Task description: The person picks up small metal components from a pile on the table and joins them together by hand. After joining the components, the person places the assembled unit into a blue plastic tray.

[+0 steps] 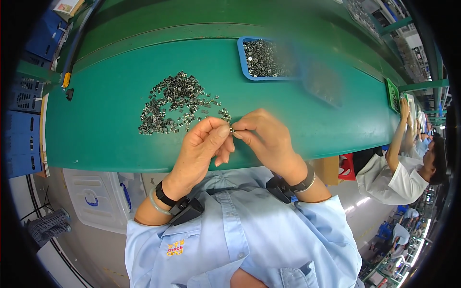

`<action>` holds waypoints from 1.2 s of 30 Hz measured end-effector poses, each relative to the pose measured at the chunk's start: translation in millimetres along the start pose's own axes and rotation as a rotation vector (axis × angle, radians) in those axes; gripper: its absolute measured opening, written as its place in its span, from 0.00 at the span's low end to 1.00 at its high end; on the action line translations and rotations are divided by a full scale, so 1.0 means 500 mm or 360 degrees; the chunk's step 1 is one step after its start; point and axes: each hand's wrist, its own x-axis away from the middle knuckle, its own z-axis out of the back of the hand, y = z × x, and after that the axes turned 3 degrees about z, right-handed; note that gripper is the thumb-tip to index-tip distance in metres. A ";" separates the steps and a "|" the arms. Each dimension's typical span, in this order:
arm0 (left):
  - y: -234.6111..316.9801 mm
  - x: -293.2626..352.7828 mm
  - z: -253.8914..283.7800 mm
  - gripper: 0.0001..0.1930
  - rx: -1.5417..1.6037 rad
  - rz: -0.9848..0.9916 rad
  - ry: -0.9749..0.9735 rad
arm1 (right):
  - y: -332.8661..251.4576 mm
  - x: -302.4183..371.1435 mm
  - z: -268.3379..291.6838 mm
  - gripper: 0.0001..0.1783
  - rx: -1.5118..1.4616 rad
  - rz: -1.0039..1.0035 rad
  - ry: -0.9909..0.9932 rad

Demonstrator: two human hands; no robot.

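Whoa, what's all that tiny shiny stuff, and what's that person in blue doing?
A person in a light blue shirt is pinching a tiny metal part between the fingertips of the left hand and right hand. It's too small to see exactly what it is. A loose pile of little dark and silvery pieces lies on the green table, mostly to the left, and a blue tray farther back holds lots more small pieces.

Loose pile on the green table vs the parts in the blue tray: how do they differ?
The loose pile spreads unevenly, with stragglers; the tray parts are massed within the blue tray.
The loose pile lies farther left and nearer the person; the tray parts, farther right and away.
Shared: both are many small, dark-and-silvery pieces.
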 end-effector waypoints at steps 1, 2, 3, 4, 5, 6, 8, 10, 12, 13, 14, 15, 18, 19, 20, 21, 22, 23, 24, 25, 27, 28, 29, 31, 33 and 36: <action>0.000 -0.001 0.000 0.09 0.0003 -0.0014 -0.0012 | -0.001 0.000 0.000 0.10 0.0000 -0.0003 0.0005; 0.000 -0.001 0.000 0.09 0.0001 -0.0014 -0.0014 | -0.002 0.000 -0.001 0.10 0.0000 -0.0007 0.0011; 0.000 -0.001 0.001 0.08 0.0022 -0.0001 -0.0011 | -0.003 0.000 -0.002 0.10 0.0001 -0.0007 0.0014; -0.001 -0.002 0.002 0.08 0.0043 0.0013 -0.0007 | -0.004 0.001 -0.003 0.10 0.0012 -0.0008 0.0017; -0.002 -0.002 0.002 0.08 0.0065 0.0027 -0.0005 | -0.005 0.002 -0.004 0.10 0.0022 -0.0010 0.0021; -0.003 -0.003 0.003 0.08 0.0062 0.0028 -0.0006 | -0.005 0.003 -0.005 0.10 0.0033 -0.0012 0.0025; -0.005 -0.003 0.005 0.08 0.0094 0.0037 -0.0016 | -0.005 0.006 -0.007 0.10 0.0028 -0.0022 0.0030; -0.007 -0.004 0.006 0.08 0.0106 0.0046 -0.0021 | -0.005 0.009 -0.008 0.10 0.0015 -0.0040 0.0033; -0.010 -0.006 0.008 0.07 0.0133 0.0034 -0.0047 | -0.007 0.011 -0.011 0.10 -0.0013 -0.0078 0.0040; -0.011 -0.006 0.008 0.07 0.0146 0.0029 -0.0061 | -0.009 0.012 -0.012 0.10 -0.0043 -0.0114 0.0045; -0.012 -0.007 0.009 0.07 0.0144 0.0031 -0.0063 | -0.009 0.013 -0.013 0.09 -0.0072 -0.0149 0.0050; -0.012 -0.008 0.009 0.07 0.0128 0.0041 -0.0054 | -0.009 0.013 -0.013 0.09 -0.0071 -0.0150 0.0053; -0.011 -0.009 0.010 0.07 0.0098 0.0059 -0.0031 | -0.003 0.015 -0.011 0.09 -0.0046 -0.0144 0.0048; -0.008 -0.011 0.010 0.07 0.0026 0.0053 -0.0016 | -0.003 0.013 -0.009 0.09 -0.0046 -0.0142 0.0049; -0.004 -0.012 0.010 0.07 -0.0046 0.0047 0.0000 | -0.003 0.008 -0.006 0.09 0.0040 -0.0090 0.0027; -0.001 -0.012 0.010 0.07 -0.0116 0.0042 0.0015 | -0.003 0.005 -0.003 0.09 0.0126 -0.0039 0.0005; 0.001 -0.011 0.010 0.07 -0.0117 0.0040 0.0016 | -0.004 0.002 -0.001 0.09 0.0212 0.0013 -0.0018; 0.003 -0.009 0.010 0.07 -0.0199 0.0018 0.0040 | -0.005 0.002 0.000 0.09 0.0212 0.0016 -0.0018; 0.006 -0.008 0.009 0.08 -0.0280 -0.0004 0.0065 | -0.006 0.001 0.001 0.09 0.0212 0.0024 -0.0025; 0.009 -0.007 0.008 0.08 -0.0362 -0.0026 0.0091 | -0.007 0.000 0.001 0.09 0.0212 0.0033 -0.0031; 0.014 -0.003 0.003 0.08 -0.0231 -0.0022 0.0064 | -0.009 -0.002 0.001 0.09 0.0211 0.0048 -0.0035; 0.016 -0.001 0.000 0.08 -0.0098 -0.0014 0.0037 | -0.011 -0.001 0.000 0.09 0.0064 -0.0039 -0.0001; 0.017 0.001 -0.002 0.07 0.0036 -0.0005 0.0008 | -0.013 0.001 -0.002 0.09 -0.0083 -0.0126 0.0033; 0.010 0.001 0.002 0.07 0.0205 0.0027 -0.0080 | -0.015 0.004 -0.005 0.08 -0.0230 -0.0209 0.0065; 0.000 0.001 0.006 0.08 0.0544 0.0101 -0.0260 | -0.014 0.010 -0.014 0.08 -0.0381 -0.0207 0.0133; -0.013 -0.001 0.001 0.09 0.0617 0.0115 -0.0289 | -0.012 0.014 -0.018 0.07 -0.0469 -0.0197 0.0165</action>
